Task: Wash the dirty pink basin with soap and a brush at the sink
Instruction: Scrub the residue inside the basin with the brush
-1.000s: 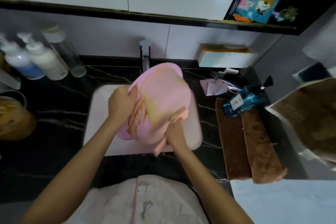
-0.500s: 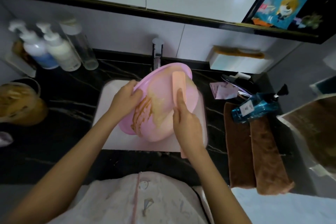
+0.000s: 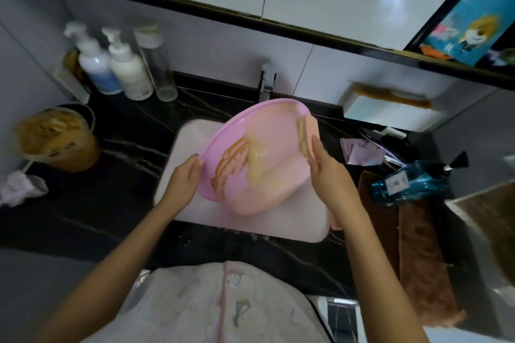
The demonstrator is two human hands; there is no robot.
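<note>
pink basin (image 3: pixel 259 164) between hands, over sink (image 3: pixel 195 203)

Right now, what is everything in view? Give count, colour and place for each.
pink basin: one, pink with brown smears, tilted over the sink
brush: one, peach, against the basin's right rim
sink: one, white, under the basin
faucet: one, chrome, behind the basin
pump bottles: two, white, back left
bucket: one, brownish, left counter
blue bottle: one, blue, lying on the brown towel, right
left hand: one, grips the basin's left rim
right hand: one, holds the brush
</note>
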